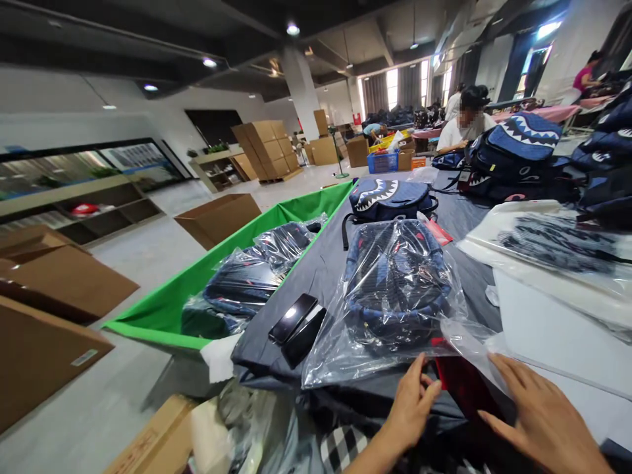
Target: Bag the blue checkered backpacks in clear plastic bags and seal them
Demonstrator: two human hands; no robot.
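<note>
At the near edge of the bench [326, 270], a backpack [395, 289] sealed in a clear bag [355, 349] lies flat, its open end toward the two hands. The left hand [412, 405] sits just under the bag's near rim, its fingers [419, 382] bunched and pinching the plastic edge. The right hand [540, 418] lies to the right of it, fingers [508, 375] spread and loose, resting on the loose flap of plastic that trails off the bag's near right corner; it grips nothing that can be seen. A dark red piece [461, 385] shows between the two hands, under the plastic. The backpack itself is just beyond the fingertips, farther along the bench. Left of the bag, near the bench edge, lie two dark phones [296, 322] side by side. Farther off stands an unbagged backpack with a shark-mouth print [388, 197], and more of them are stacked at the far right [513, 155]. A green bin [162, 309] along the left of the bench holds other bagged packs [247, 283]. White sheets [553, 329] cover the right side. Cardboard boxes [64, 283] stand on the floor at left, and a seated person [464, 125] works at the far end.
</note>
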